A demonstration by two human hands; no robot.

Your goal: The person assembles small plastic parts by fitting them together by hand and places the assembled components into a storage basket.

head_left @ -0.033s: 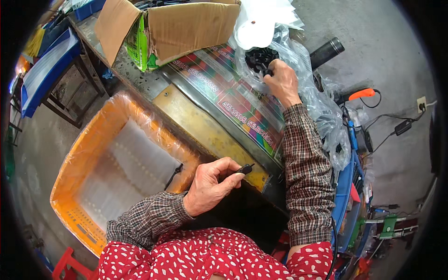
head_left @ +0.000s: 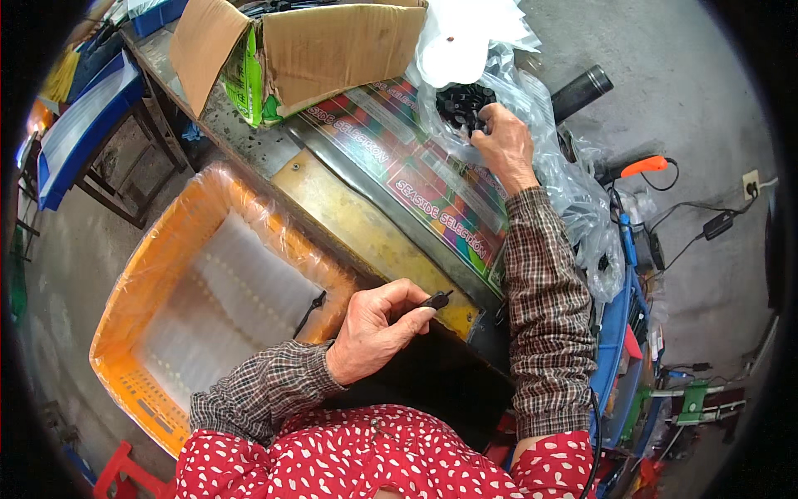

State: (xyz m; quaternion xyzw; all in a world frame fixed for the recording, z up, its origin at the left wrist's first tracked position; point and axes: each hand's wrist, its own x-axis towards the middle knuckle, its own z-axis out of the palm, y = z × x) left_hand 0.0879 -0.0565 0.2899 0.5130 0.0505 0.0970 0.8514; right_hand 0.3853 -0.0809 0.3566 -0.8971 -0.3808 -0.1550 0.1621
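Our right hand (head_left: 501, 143) reaches into a clear plastic bag (head_left: 532, 125) of black parts (head_left: 459, 103), grip hidden; our left hand (head_left: 374, 328) pinches a small black piece (head_left: 435, 300) beside the lined orange crate (head_left: 158, 274).

The crate (head_left: 125, 333) is orange plastic, lined with glossy clear film. The box (head_left: 332, 46) is matt brown cardboard. The bag (head_left: 565, 183) is crinkled, shiny clear plastic.

I see an orange crate (head_left: 158, 274) lined with clear plastic, left of the tabletop (head_left: 366, 237). The tabletop is yellow with a striped, many-coloured sheet (head_left: 432, 179). My sleeves (head_left: 540, 308) are brown checked, my apron (head_left: 366, 457) red with white spots.
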